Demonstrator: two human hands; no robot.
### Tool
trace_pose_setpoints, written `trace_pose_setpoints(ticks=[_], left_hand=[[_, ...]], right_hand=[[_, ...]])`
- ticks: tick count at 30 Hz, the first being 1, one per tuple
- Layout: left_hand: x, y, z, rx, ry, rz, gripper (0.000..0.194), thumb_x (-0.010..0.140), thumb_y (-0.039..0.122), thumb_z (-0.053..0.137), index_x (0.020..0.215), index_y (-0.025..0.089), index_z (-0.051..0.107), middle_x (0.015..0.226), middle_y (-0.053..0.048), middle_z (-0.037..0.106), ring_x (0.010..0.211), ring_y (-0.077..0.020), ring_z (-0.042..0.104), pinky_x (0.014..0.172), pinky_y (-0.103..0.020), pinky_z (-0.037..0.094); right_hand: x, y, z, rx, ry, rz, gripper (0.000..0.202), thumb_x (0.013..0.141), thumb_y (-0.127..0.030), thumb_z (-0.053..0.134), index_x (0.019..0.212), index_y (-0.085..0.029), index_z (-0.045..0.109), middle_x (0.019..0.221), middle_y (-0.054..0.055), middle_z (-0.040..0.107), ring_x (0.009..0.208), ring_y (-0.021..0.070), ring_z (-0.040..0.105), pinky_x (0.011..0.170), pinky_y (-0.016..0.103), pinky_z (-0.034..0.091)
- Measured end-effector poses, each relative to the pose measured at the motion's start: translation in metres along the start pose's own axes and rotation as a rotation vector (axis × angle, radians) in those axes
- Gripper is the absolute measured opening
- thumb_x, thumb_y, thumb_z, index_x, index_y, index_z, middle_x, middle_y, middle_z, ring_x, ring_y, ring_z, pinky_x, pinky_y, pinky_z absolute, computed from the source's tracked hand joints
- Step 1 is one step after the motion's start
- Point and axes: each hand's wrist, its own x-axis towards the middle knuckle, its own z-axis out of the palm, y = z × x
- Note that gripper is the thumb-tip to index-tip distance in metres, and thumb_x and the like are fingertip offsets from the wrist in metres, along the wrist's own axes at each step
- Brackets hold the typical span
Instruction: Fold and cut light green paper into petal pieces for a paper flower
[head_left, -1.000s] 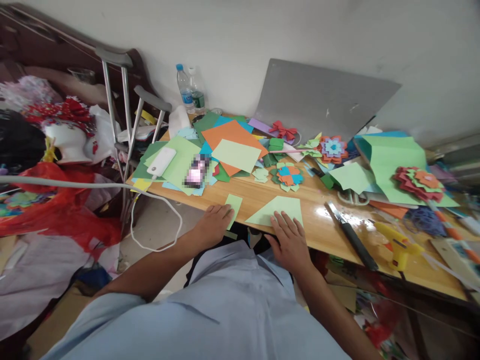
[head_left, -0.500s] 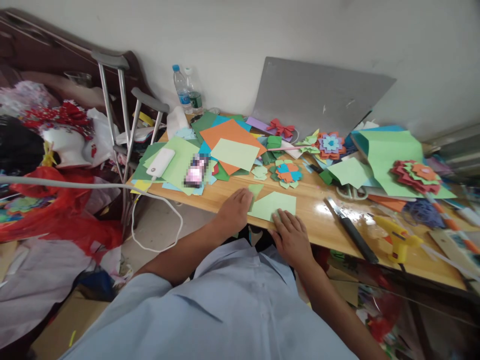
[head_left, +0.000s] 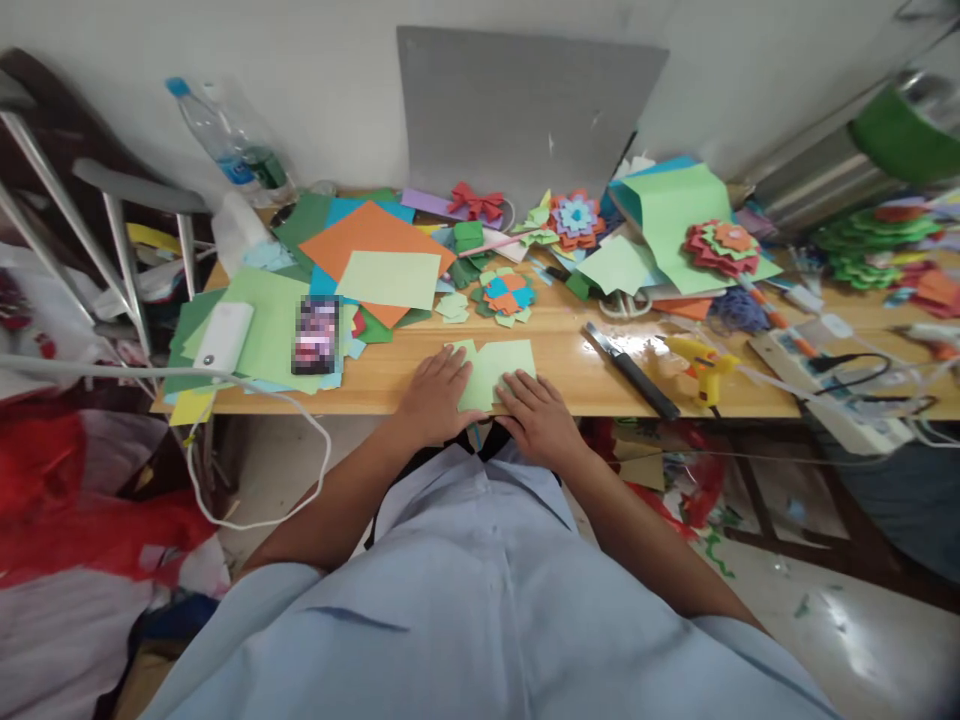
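Left hand (head_left: 437, 395) now apparently flatter.

Front paper (head_left: 516, 357): on table (head_left: 371, 392) | knife (head_left: 634, 373): left of glue gun (head_left: 703, 368) | 2 bottles (head_left: 214, 138): left of board (head_left: 525, 115)

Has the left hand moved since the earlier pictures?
Yes: judged against the orange-and-blue paper flower, the left hand has shifted to the right, nearer to it.

At twelve o'clock in the view, a grey board (head_left: 525, 115) leans against the wall (head_left: 337, 70). Two plastic bottles (head_left: 214, 140) (head_left: 255, 160) (one blue-capped) stand at ten, with grey-topped crutches (head_left: 139, 185) nearer nine. A phone (head_left: 317, 335) (its screen blurred) and a white power bank (head_left: 225, 335) lie at nine, a power strip (head_left: 847, 400) at three, and red fabric (head_left: 97, 500) between eight and nine.
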Motion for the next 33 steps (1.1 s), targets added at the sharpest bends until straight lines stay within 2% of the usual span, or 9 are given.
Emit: trace_pose_setpoints(ticks=[6, 14, 19, 23, 27, 33], left_hand=[[-0.003, -0.012, 0.011, -0.003, -0.067, 0.039, 0.089, 0.096, 0.067, 0.061, 0.161, 0.008, 0.044, 0.174, -0.021, 0.032, 0.164, -0.0361, 0.026, 0.133, -0.052, 0.025], [0.003, -0.014, 0.016, -0.027, -0.032, 0.078, 0.081, 0.098, 0.061, 0.064, 0.161, 0.013, 0.045, 0.174, -0.022, 0.03, 0.165, -0.0373, 0.023, 0.132, -0.055, 0.025], [0.005, -0.015, 0.016, -0.068, 0.008, 0.079, 0.078, 0.098, 0.059, 0.066, 0.159, 0.014, 0.047, 0.175, -0.023, 0.029, 0.165, -0.0378, 0.022, 0.133, -0.056, 0.024], [0.011, -0.014, 0.015, -0.077, 0.022, 0.081, 0.078, 0.1, 0.057, 0.061, 0.161, 0.012, 0.043, 0.175, -0.021, 0.029, 0.166, -0.0358, 0.02, 0.133, -0.056, 0.023], [0.016, -0.013, 0.016, -0.052, 0.006, 0.086, 0.076, 0.101, 0.055, 0.06, 0.159, 0.009, 0.044, 0.173, -0.022, 0.032, 0.164, -0.0361, 0.025, 0.133, -0.054, 0.023], [0.015, -0.014, 0.019, -0.044, 0.032, 0.072, 0.074, 0.1, 0.058, 0.062, 0.157, 0.012, 0.049, 0.171, -0.022, 0.038, 0.162, -0.0372, 0.031, 0.132, -0.056, 0.025]], right_hand=[[0.002, 0.008, -0.006, 0.033, 0.003, -0.054, 0.046, 0.11, -0.039, 0.05, 0.152, -0.022, 0.06, 0.163, 0.008, 0.053, 0.157, 0.0301, 0.043, 0.13, 0.053, 0.033], [0.01, 0.015, -0.01, 0.136, 0.032, -0.074, 0.041, 0.109, -0.035, 0.054, 0.147, -0.026, 0.064, 0.157, 0.006, 0.06, 0.152, 0.027, 0.05, 0.129, 0.055, 0.034], [0.008, 0.015, -0.008, 0.151, 0.046, -0.062, 0.044, 0.107, -0.032, 0.055, 0.151, -0.03, 0.061, 0.157, 0.006, 0.061, 0.153, 0.0263, 0.049, 0.13, 0.056, 0.034], [0.009, 0.016, -0.008, 0.136, 0.042, -0.077, 0.043, 0.108, -0.032, 0.054, 0.15, -0.027, 0.062, 0.159, 0.006, 0.059, 0.154, 0.0266, 0.047, 0.131, 0.056, 0.032], [0.009, 0.017, -0.006, 0.118, 0.047, -0.083, 0.041, 0.109, -0.035, 0.053, 0.148, -0.026, 0.063, 0.158, 0.005, 0.059, 0.154, 0.0269, 0.048, 0.131, 0.055, 0.031], [0.008, 0.017, -0.003, 0.131, 0.054, -0.07, 0.042, 0.108, -0.034, 0.056, 0.149, -0.03, 0.063, 0.158, 0.003, 0.06, 0.153, 0.026, 0.048, 0.131, 0.054, 0.032]])
